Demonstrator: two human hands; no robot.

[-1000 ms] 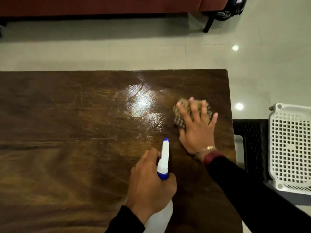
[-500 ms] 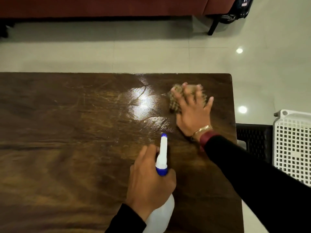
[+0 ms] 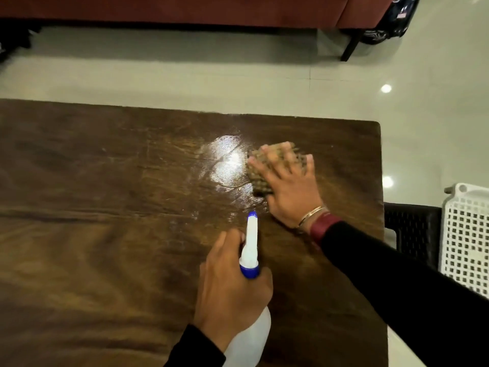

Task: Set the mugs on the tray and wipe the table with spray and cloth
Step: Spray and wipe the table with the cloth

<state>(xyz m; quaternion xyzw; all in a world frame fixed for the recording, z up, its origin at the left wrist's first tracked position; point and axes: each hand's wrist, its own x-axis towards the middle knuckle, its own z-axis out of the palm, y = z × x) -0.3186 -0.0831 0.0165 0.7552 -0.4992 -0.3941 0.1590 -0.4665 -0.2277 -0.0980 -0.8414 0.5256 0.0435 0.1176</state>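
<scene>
Checked brown cloth lay bunched near the wooden table's far right corner, pressed flat under the right hand with fingers spread. The left hand gripped a white spray bottle, fingers curled round its neck.

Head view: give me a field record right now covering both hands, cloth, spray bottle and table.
left hand: grips the spray bottle, nozzle pointing away
right hand: fingers spread, presses the cloth on the table; blurred
cloth: toward the table's far right corner, beside a wet shine
mugs, tray: not in view
</scene>
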